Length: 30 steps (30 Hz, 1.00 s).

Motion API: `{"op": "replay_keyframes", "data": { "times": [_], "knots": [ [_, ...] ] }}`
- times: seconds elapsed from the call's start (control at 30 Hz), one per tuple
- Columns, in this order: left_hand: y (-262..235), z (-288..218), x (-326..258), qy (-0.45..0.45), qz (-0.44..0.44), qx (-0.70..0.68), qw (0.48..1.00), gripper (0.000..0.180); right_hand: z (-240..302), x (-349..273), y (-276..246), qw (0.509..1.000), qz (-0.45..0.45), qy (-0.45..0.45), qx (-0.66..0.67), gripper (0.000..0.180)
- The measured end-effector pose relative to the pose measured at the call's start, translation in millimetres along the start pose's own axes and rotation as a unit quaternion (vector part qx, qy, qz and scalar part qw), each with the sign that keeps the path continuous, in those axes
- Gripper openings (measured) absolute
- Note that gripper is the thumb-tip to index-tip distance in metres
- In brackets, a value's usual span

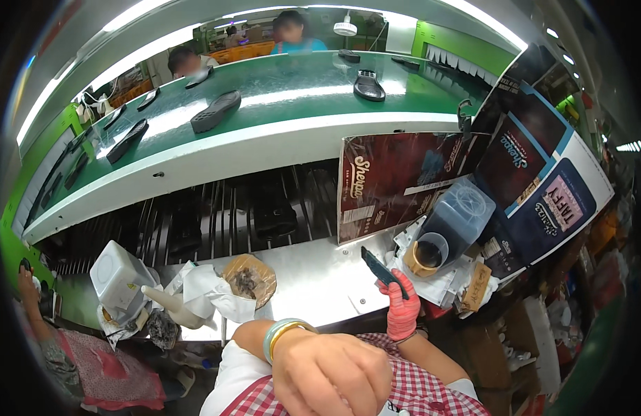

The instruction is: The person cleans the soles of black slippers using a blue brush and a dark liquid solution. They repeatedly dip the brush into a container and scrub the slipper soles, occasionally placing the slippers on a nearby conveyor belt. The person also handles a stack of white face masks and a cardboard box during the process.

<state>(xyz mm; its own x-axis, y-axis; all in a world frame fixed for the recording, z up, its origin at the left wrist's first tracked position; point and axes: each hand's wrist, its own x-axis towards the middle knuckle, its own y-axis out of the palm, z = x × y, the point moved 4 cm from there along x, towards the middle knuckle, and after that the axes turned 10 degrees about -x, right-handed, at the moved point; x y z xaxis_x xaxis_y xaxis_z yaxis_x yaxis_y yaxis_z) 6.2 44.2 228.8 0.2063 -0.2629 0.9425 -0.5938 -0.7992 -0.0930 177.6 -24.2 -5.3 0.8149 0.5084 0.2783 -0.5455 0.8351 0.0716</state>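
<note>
My right hand (402, 308), in a pink striped glove, grips a dark, narrow piece (379, 267) that looks like a shoe sole seen nearly edge-on. It is held above the metal work ledge (313, 277). Close in front of my chest is my bare left hand (331, 374), with bangles (282, 336) at the wrist. Its fingers are curled in, and anything inside them is hidden. Right of the gloved hand, a clear cup (430, 248) with dark contents stands by a translucent plastic container (466, 208).
Beyond the ledge, a green conveyor (286, 97) carries several dark soles. Dark shoes (274, 218) lie on rollers below it. Cardboard panels (383, 187) stand right. Left are a white container (119, 277), crumpled paper (209, 295) and a brown dish (249, 279). People are across and at left.
</note>
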Motion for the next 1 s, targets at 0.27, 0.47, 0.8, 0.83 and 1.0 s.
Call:
{"op": "replay_keyframes", "data": {
  "times": [0.27,0.47,0.8,0.83,1.0],
  "knots": [
    [4,-30,-14,0.031,0.072,0.19,0.979,0.02,-27,-2,16,0.98,0.067,-0.096,-0.163,0.027],
    [13,-22,-24,-0.061,0.07,0.083,0.992,0.021,-57,-5,34,0.986,0.133,-0.038,-0.092,0.036],
    [23,38,-69,-0.301,-0.01,-0.065,0.951,0.025,-83,-9,57,0.905,0.206,-0.193,-0.319,0.022],
    [20,41,-74,-0.295,-0.069,-0.043,0.952,0.022,-93,-8,56,0.905,0.208,-0.19,-0.318,0.022],
    [-8,40,-84,-0.267,-0.172,0.041,0.947,0.013,-161,-9,62,0.937,0.089,0.33,0.07,0.018]
  ]
}}
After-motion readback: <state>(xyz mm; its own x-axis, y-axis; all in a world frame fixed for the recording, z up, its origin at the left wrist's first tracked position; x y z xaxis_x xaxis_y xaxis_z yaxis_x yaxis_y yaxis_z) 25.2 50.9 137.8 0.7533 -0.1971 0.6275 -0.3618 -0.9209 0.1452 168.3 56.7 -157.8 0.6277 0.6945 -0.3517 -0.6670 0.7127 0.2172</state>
